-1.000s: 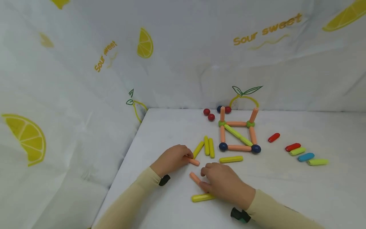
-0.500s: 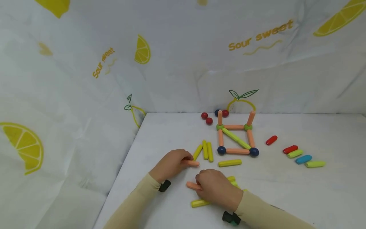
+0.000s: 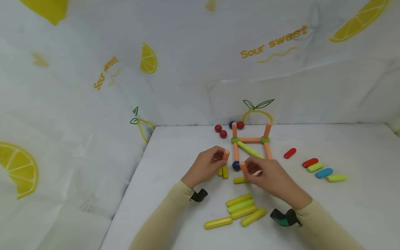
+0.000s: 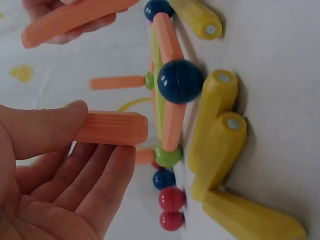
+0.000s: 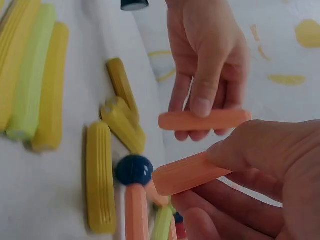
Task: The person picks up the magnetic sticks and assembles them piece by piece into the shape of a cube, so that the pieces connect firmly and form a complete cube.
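Observation:
My left hand (image 3: 204,166) pinches an orange magnetic stick (image 4: 115,127) between thumb and fingers, upright in the head view. My right hand (image 3: 275,178) pinches a second orange stick (image 5: 187,172), tilted, its end close to a dark blue ball (image 3: 236,165). That ball is a near corner of a frame of orange sticks with green balls (image 3: 265,139) at the far corners. A lime stick (image 3: 250,148) crosses it diagonally, and two orange sticks (image 3: 234,130) rise from the green balls. My right hand hides the other near corner in the head view.
Several yellow and lime sticks (image 3: 239,200) lie in front of the hands. More yellow sticks (image 4: 220,140) lie beside the left hand. Red balls (image 3: 223,134) sit behind, near the cloth backdrop. Short red, lime and blue sticks (image 3: 324,173) lie at the right.
Both hands have risen from the table with their orange sticks and moved forward toward the frame, the right one also rightward. The yellow and lime sticks under the right hand are uncovered.

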A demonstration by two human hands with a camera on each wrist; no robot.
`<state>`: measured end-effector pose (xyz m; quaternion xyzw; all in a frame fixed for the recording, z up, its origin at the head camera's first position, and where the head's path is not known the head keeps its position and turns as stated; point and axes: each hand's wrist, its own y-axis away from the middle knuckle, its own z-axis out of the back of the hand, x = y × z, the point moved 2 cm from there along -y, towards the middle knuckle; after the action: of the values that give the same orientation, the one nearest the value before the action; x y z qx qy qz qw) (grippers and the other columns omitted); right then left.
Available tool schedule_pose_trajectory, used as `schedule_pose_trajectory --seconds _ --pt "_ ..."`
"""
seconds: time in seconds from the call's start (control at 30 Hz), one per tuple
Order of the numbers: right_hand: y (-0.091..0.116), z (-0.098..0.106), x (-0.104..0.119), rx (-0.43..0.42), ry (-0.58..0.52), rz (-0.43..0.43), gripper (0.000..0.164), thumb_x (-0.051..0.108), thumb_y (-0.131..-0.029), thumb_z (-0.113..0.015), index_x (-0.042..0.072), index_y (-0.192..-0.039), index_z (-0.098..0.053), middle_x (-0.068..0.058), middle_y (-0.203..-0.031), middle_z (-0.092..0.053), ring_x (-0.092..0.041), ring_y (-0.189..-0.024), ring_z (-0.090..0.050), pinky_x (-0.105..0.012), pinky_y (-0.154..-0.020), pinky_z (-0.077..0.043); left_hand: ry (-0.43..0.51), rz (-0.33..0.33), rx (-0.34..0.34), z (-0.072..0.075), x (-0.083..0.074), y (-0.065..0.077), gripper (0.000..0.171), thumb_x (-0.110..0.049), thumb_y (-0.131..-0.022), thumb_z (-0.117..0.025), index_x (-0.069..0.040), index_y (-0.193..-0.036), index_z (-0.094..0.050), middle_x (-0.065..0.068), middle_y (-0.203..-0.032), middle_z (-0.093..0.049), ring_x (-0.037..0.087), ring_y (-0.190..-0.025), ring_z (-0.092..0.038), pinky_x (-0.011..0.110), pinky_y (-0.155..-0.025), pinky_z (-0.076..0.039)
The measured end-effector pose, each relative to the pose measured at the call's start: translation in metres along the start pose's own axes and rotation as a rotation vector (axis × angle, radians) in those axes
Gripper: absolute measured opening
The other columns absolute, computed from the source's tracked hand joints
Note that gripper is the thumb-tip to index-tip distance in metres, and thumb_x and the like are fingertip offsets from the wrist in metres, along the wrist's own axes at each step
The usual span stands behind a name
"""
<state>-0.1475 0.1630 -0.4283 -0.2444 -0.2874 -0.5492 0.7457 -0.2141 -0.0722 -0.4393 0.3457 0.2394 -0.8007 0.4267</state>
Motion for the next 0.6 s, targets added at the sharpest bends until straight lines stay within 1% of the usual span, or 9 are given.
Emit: schedule_pose_trajectory --seconds 0.1,0.2,0.27,0.33,0.37,0.47,0.6 --pt "0.0 0.018 -0.019 -0.081 0.012 -0.022 0.025 0.025 -0.098 -0.082 0.016 -0.12 -0.073 0.003 -0.103 -0.079 -0.016 -0.097 -0.074 -0.027 -0.079 -0.061 0.047 0.025 0.007 -0.006 -0.006 -0.011 0.031 -0.02 -0.105 -0.074 -0.015 -0.134 -0.063 0.0 -0.126 -0.073 0.013 -0.12 -0.074 0.023 -0.101 -0.059" --pt "0.001 0.031 -0.034 -0.128 0.02 -0.048 0.026 0.022 -0.097 -0.083 0.015 -0.12 -0.072 -0.004 -0.107 -0.08 -0.025 -0.102 -0.076 -0.038 -0.083 -0.064 0.08 0.034 0.016 -0.013 -0.009 -0.019 0.029 -0.021 -0.105 -0.074 -0.017 -0.132 -0.063 -0.002 -0.125 -0.073 0.012 -0.12 -0.074 0.023 -0.101 -0.059" --pt "0.002 0.038 -0.042 -0.139 0.024 -0.061 0.025 0.021 -0.097 -0.083 0.014 -0.118 -0.071 -0.006 -0.109 -0.081 -0.029 -0.106 -0.076 -0.046 -0.086 -0.066 0.096 0.037 0.023 -0.017 -0.009 -0.021 0.028 -0.02 -0.105 -0.073 -0.018 -0.131 -0.063 -0.003 -0.125 -0.073 0.01 -0.12 -0.074 0.021 -0.101 -0.058" --pt "0.003 0.042 -0.048 -0.147 0.033 -0.062 0.025 0.02 -0.096 -0.083 0.012 -0.117 -0.07 -0.009 -0.109 -0.081 -0.032 -0.106 -0.077 -0.052 -0.087 -0.065 0.105 0.032 0.023 -0.02 -0.008 -0.022 0.029 -0.019 -0.105 -0.073 -0.017 -0.132 -0.062 -0.002 -0.124 -0.073 0.01 -0.119 -0.074 0.02 -0.101 -0.058" --pt "0.003 0.044 -0.05 -0.149 0.038 -0.061 0.025 0.02 -0.096 -0.083 0.012 -0.117 -0.07 -0.009 -0.108 -0.081 -0.033 -0.105 -0.077 -0.052 -0.086 -0.065 0.109 0.028 0.021 -0.021 -0.007 -0.023 0.029 -0.018 -0.105 -0.073 -0.017 -0.132 -0.062 -0.002 -0.124 -0.073 0.01 -0.119 -0.074 0.02 -0.101 -0.058" --pt "0.005 0.049 -0.056 -0.156 0.056 -0.07 0.026 0.021 -0.096 -0.084 0.013 -0.116 -0.071 -0.008 -0.106 -0.081 -0.033 -0.103 -0.078 -0.046 -0.079 -0.063 0.115 0.002 0.018 -0.026 -0.006 -0.025 0.031 -0.016 -0.104 -0.074 -0.015 -0.133 -0.062 0.001 -0.124 -0.073 0.01 -0.119 -0.075 0.02 -0.101 -0.058" --pt "0.006 0.054 -0.063 -0.154 0.072 -0.096 0.024 0.024 -0.096 -0.083 0.016 -0.116 -0.071 -0.007 -0.107 -0.082 -0.033 -0.104 -0.079 -0.038 -0.078 -0.057 0.105 -0.044 0.037 -0.034 -0.003 -0.03 0.031 -0.014 -0.104 -0.074 -0.013 -0.133 -0.061 0.003 -0.123 -0.075 0.009 -0.117 -0.075 0.017 -0.099 -0.057"
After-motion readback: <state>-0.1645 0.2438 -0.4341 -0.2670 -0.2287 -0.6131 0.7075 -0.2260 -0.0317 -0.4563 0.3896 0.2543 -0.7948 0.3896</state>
